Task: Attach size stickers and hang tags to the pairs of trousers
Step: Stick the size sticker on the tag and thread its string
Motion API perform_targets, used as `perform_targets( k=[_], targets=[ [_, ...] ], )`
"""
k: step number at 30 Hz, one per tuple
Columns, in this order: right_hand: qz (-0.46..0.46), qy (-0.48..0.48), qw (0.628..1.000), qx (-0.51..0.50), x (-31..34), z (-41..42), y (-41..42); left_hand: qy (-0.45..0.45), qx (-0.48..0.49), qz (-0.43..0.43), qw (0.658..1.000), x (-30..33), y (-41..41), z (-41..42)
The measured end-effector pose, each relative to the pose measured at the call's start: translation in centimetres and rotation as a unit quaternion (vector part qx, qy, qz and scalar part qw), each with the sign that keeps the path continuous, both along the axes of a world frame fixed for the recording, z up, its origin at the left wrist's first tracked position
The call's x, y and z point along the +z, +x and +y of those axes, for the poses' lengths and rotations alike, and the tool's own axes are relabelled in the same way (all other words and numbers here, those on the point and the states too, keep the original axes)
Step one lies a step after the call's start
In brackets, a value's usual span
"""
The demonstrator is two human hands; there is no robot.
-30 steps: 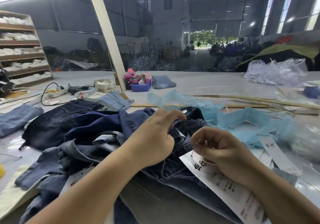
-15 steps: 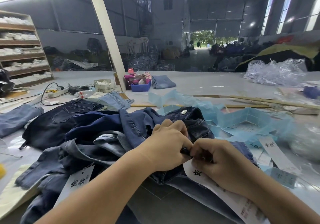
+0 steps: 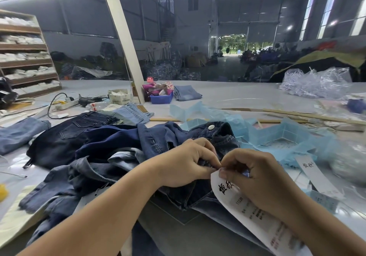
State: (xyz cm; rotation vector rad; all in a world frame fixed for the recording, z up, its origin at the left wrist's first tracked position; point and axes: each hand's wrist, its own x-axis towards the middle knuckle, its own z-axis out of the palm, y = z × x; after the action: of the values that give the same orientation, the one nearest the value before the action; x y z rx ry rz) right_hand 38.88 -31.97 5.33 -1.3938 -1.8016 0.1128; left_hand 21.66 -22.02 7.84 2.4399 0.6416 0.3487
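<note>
The left hand (image 3: 186, 162) lies on the dark jeans (image 3: 217, 137) in the middle of the bench (image 3: 247, 95), its grip narrow: thumb and fingers curled and pinching the denim at the waistband, just below the metal button (image 3: 211, 126). The right hand (image 3: 257, 174) meets it fingertip to fingertip, its fingers curled tight and pinching the top edge of a white hang tag (image 3: 255, 218). The tag runs from that pinch down and to the right under the right wrist, black characters near its top and small print further along. Whether a string or fastener passes between the two hands cannot be told.

The jeans top a heap of denim: a mid-blue pair (image 3: 118, 143) bunched to the left, a near-black pair (image 3: 75, 135) spread flat beyond it with its back pockets up, and paler pairs at the left edge and behind. Just right of the hands more tags (image 3: 315, 174) lie loose on the bench beside crumpled blue paper (image 3: 287, 135). Wooden sticks (image 3: 309, 115) lie further back on the right, and clear plastic bags (image 3: 316, 83) are piled at the far right. Toward the back stand a blue bin (image 3: 161, 98), a small white box (image 3: 119, 96) and a power strip (image 3: 66, 103) with its cable. Shelves (image 3: 25, 61) stacked with white goods stand at the far left.
</note>
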Motion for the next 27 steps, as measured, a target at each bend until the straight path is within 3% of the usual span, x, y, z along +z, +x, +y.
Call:
perform_targets(
  k=[7, 15, 20, 24, 27],
  targets=[
    [0.007, -0.017, 1.0, 0.006, 0.6, 0.6, -0.3, 0.004, 0.026, 0.01, 1.0, 1.3, 0.0, -0.6],
    [0.066, -0.07, 0.993, 0.061, 1.4, 1.6, -1.2, 0.144, 0.093, -0.007, 0.985, 2.3, -0.5, -1.3],
    [0.256, -0.151, 0.947, 0.121, 2.1, 2.4, -1.9, 0.148, 0.106, -0.062, 0.981, 2.5, -1.3, -1.4],
    [0.233, -0.164, 0.954, 0.099, 2.0, 2.4, -2.3, 0.124, 0.103, -0.055, 0.985, 2.7, -2.0, -1.8],
    [0.206, -0.144, 0.965, 0.07, 1.7, 2.1, -1.9, 0.059, 0.074, 0.012, 0.995, 2.7, -3.8, -1.8]
  ],
)
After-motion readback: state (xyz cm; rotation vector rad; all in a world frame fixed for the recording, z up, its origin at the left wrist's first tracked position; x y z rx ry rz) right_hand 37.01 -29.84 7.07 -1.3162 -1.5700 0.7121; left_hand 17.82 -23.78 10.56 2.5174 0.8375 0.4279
